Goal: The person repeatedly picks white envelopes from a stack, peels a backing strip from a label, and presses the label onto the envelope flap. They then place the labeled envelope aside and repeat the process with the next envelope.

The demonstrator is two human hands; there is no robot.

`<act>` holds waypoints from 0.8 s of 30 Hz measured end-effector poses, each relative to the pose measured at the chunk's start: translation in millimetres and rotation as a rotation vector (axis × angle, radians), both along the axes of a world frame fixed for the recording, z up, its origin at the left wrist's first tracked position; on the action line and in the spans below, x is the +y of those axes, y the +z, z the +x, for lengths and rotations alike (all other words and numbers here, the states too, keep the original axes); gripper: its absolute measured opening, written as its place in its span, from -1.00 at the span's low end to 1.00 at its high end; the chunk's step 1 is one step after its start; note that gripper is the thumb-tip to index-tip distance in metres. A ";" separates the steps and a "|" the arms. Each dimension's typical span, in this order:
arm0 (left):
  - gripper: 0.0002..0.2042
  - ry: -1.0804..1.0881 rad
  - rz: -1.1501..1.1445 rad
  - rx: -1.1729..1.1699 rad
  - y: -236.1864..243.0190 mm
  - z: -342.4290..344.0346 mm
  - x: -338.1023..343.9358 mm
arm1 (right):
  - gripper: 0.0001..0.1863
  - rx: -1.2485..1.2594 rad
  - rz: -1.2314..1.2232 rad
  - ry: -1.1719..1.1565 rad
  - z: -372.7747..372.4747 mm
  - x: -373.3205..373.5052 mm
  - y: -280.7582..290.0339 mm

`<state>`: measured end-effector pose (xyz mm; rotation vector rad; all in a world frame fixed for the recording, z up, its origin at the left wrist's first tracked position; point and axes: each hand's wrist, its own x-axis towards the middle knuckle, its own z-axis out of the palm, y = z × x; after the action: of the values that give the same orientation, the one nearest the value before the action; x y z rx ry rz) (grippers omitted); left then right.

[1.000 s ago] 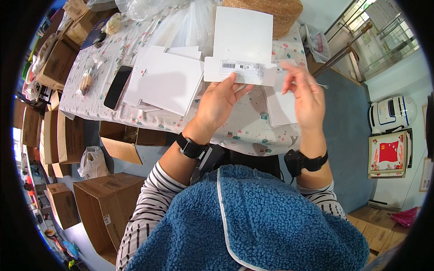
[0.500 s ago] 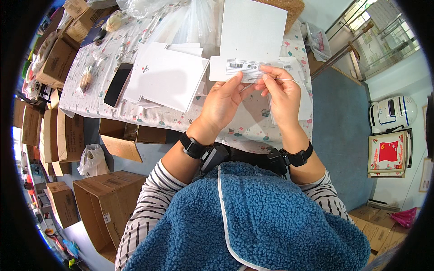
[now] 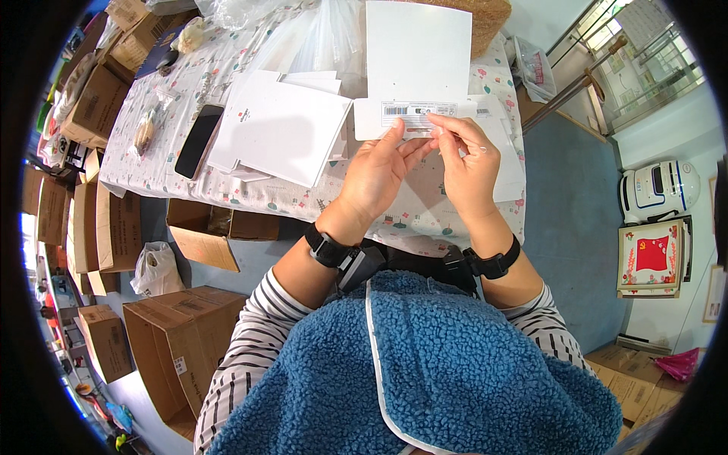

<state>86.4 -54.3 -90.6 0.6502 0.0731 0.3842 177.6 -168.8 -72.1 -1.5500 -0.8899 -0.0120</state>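
Observation:
A flat, unfolded white cardboard box (image 3: 418, 54) lies before me with its near flap raised; a printed label with barcodes (image 3: 417, 111) sits on that flap. My left hand (image 3: 377, 168) grips the flap's lower edge, thumb on top and fingers beneath. Close beside it, my right hand (image 3: 469, 155) is pinched at the label's right lower edge, fingertips almost meeting those of the left. A thin white cord (image 3: 483, 149) shows as a small loop against the right fingers; the rest of it is hidden.
More flat white box pieces (image 3: 277, 129) lie left of the hands, next to a black phone (image 3: 199, 142). Other white sheets (image 3: 497, 144) lie on the right. Clear plastic bags (image 3: 318, 38) rest at the back of the patterned tablecloth (image 3: 303, 199). Brown cartons (image 3: 182, 334) stand lower left.
My right hand has turned and drawn closer to the left fingers. The cord stretched out past the right hand before; now only a small loop shows. The box shifted slightly.

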 end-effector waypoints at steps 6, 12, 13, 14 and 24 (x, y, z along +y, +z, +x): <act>-0.65 0.155 0.056 0.134 1.3 -2.1 3.2 | -0.74 0.156 0.254 0.057 12.8 -19.5 11.8; -0.68 0.181 0.308 0.245 -3.6 -7.4 7.6 | -0.72 0.001 0.186 -0.143 47.7 -34.2 30.4; -0.68 0.185 0.367 0.252 -4.3 -8.1 7.0 | -0.72 -0.030 0.166 -0.163 51.3 -36.1 33.3; -0.67 0.187 0.425 0.261 -4.8 -8.5 6.8 | -0.72 -0.074 0.152 -0.169 54.5 -37.2 36.3; -0.74 0.152 0.993 0.358 2.7 -12.5 8.9 | -0.35 -0.743 -0.383 0.065 72.1 -23.1 85.7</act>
<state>74.0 -45.4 -87.9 1.6999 0.2829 0.4380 249.7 -191.9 13.6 -1.9039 -1.5951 -0.4146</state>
